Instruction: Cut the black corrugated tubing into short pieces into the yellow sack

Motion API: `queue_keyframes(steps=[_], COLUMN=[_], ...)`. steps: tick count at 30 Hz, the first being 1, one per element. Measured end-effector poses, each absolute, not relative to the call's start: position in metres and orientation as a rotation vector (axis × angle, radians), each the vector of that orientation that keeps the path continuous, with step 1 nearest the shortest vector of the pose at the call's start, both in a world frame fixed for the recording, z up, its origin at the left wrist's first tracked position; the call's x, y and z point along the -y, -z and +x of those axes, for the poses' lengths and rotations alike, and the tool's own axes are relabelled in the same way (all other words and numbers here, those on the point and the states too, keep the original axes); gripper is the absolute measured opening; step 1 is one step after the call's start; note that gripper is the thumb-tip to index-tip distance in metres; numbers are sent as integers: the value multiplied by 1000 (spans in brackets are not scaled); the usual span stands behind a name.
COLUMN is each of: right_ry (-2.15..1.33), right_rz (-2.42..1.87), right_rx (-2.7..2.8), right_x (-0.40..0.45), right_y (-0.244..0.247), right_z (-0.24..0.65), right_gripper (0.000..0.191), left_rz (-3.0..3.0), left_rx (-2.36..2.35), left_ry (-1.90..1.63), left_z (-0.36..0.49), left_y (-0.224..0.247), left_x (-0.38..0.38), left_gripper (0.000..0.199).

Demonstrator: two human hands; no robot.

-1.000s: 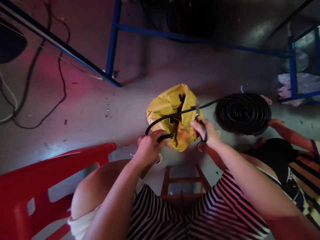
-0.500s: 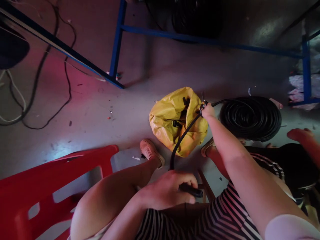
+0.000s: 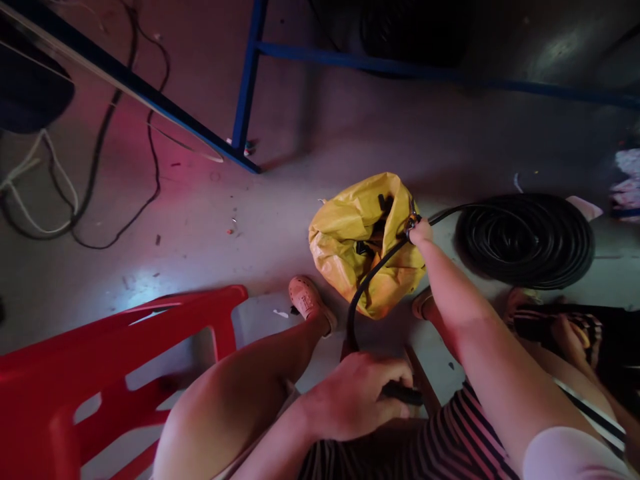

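Cable (image 3: 384, 259) had been pulled closer since earlier | left fingers (image 3: 397, 369) clamped its end | right fingers (image 3: 421, 231) gripped scissors (image 3: 413, 223), mostly hidden

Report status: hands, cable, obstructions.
Left hand gripping black cable near its end. Right hand closed on scissors at cable, by yellow bag. Nothing visibly in the way.

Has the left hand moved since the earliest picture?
Yes. Judged against the yellow bag, the left hand has drawn back from beside the bag's near edge, toward the bottom of the view.
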State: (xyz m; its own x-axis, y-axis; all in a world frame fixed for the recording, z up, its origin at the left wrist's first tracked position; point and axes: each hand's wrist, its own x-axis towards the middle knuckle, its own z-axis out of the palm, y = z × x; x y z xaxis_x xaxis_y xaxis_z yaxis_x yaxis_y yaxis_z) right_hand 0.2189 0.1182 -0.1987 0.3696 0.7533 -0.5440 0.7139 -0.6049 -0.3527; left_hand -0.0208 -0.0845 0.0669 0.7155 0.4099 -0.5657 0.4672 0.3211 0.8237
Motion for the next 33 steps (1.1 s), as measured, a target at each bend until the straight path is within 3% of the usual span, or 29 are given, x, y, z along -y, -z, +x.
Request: queue_keyframes(steps=[5,13,21,28,33], right_ry=[-1115,-1119,-1323,-1855,-2163], right_rz=[-2380,-1963,-1763,-1495,-1257], right_rx=[1100,938,1015,893,819], right_x=[-94,-42,-45,-13,-7], right_y=[200,166,117,67,15], right_z=[204,169,148,140,160], right_gripper=[29,43,42,48,46], left_rz=[1309,1355,1382,1309,1158], left_rx=[-843,-861,-844,-807,-954], left_ry=[34,11,-48,-253,-588], left_z=[-21,-19,-8,-17,-24], left_y=[-66,-68,-69,-88,-97], left_x=[79,73,75,71,63], left_gripper=[22,18,22,22,20])
